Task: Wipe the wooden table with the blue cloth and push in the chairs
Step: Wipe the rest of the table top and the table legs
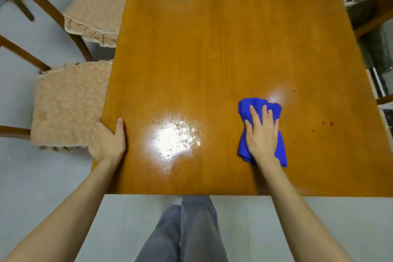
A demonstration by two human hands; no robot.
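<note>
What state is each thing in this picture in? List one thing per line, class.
wooden table: glossy, red specks near its right edge.
blue cloth: bunched, lying on the table.
right hand: flat, pressing the cloth.
left hand: gripping the table's left edge.
near chair: not pushed in.
far chair: not pushed in.

Pale grey floor (53, 176) fills the left side and the bottom of the view. Down at the near edge stands a pair of legs in grey trousers (191, 229). A bright white patch of glare (174, 140) shines low centre, and a fainter one sits up top. Small red specks (330, 123) dot the right. At the far right is a grey crinkled mass (381, 53), too blurred to name.
</note>
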